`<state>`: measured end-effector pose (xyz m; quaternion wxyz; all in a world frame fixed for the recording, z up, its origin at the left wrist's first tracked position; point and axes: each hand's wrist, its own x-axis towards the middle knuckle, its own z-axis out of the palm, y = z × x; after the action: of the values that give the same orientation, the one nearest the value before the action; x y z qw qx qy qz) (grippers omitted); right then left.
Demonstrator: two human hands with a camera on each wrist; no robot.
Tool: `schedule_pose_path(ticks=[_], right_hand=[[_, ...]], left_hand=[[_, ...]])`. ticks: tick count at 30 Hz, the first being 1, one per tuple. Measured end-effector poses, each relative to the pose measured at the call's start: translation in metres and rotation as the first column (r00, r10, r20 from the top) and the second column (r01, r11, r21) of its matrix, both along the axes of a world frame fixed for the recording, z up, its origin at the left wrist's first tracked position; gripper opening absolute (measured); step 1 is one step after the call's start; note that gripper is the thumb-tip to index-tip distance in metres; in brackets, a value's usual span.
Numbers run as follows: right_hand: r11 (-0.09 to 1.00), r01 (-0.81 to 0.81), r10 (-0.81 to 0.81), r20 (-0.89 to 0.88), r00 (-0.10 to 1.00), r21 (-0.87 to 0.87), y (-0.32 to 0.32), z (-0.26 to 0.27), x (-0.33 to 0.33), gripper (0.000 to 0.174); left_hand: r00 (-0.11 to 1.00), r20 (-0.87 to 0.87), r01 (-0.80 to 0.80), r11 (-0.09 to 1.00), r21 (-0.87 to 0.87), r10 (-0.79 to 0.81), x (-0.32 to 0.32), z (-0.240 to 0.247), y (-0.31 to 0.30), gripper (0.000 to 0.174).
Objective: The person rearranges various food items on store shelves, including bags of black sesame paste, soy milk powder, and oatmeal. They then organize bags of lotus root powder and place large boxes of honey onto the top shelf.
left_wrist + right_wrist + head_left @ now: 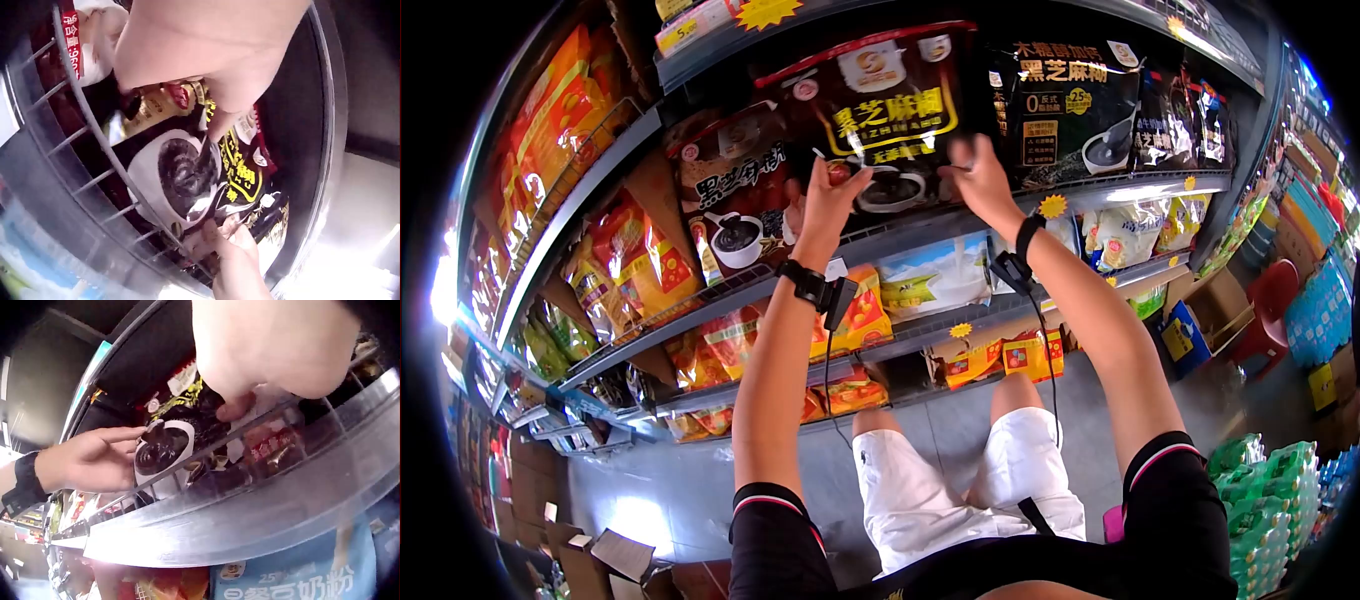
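Note:
A dark bag of black sesame paste [890, 100] with yellow lettering stands on the wire-edged shelf in the head view. My left hand [830, 205] holds its lower left side, thumb in front. At the lower right side, my right hand [988, 185] grips the bag with thumb and fingers. The left wrist view has the bag's printed bowl [181, 175] between my left hand [200, 50] and right hand [237, 269]. In the right wrist view, my left hand [94, 459] reaches round the bag's side, partly hidden behind it.
Similar dark bags stand to the left [730, 190] and right [1070, 110]. A low wire guard [206, 456] runs along the shelf front. Below are a blue-white bag [935, 275] and orange packets [850, 315]. A red chair [1277, 310] and green bottle packs [1265, 510] are at the right.

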<state>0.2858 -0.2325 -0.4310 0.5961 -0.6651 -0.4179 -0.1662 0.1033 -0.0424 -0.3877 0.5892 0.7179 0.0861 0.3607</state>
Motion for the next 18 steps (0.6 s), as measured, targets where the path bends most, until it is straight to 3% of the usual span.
schedule_pose_path(ticks=[1, 3, 4, 8, 12, 13, 15, 16, 18], right_hand=[[0.999, 0.009, -0.009, -0.011, 1.000, 0.046, -0.008, 0.006, -0.008, 0.036], [1.000, -0.010, 0.011, -0.052, 0.999, 0.013, -0.011, 0.005, 0.002, 0.034], [0.991, -0.133, 0.131, -0.144, 0.981, -0.008, -0.021, 0.019, -0.011, 0.036], [0.957, 0.076, -0.051, 0.095, 0.994, -0.280, -0.007, 0.009, 0.006, 0.043], [0.907, 0.208, -0.210, 0.034, 0.977, -0.365, -0.004, 0.018, -0.011, 0.046], [0.899, 0.138, -0.183, -0.071, 0.981, -0.415, -0.009, 0.027, -0.018, 0.050], [0.934, 0.318, -0.273, 0.248, 0.929, -0.161, -0.001, 0.003, -0.006, 0.063], [0.919, 0.377, -0.340, 0.260, 0.904, -0.111, -0.003, 0.011, -0.019, 0.077], [0.922, 0.386, -0.348, 0.412, 0.842, -0.010, -0.012, 0.025, -0.037, 0.070]], left_hand=[[1.000, -0.003, 0.007, 0.997, 0.074, -0.007, -0.001, 0.005, -0.008, 0.048], [0.995, 0.093, -0.001, 0.983, 0.184, -0.016, 0.023, -0.012, 0.009, 0.098], [0.996, 0.081, -0.046, 0.990, 0.137, 0.035, 0.024, -0.011, 0.007, 0.094], [0.979, 0.011, -0.201, 0.976, -0.086, 0.203, 0.028, -0.008, 0.018, 0.081], [0.960, 0.213, -0.183, 0.983, -0.022, 0.184, 0.041, -0.017, 0.037, 0.073], [0.944, 0.057, -0.329, 0.943, 0.056, 0.326, 0.035, -0.008, 0.031, 0.059], [0.906, -0.062, -0.400, 0.895, 0.199, 0.418, 0.010, 0.012, 0.012, 0.053], [0.923, 0.052, -0.385, 0.903, 0.189, 0.382, 0.004, 0.009, 0.017, 0.048], [0.911, 0.177, -0.406, 0.889, 0.214, 0.374, -0.010, 0.004, 0.035, 0.039]])
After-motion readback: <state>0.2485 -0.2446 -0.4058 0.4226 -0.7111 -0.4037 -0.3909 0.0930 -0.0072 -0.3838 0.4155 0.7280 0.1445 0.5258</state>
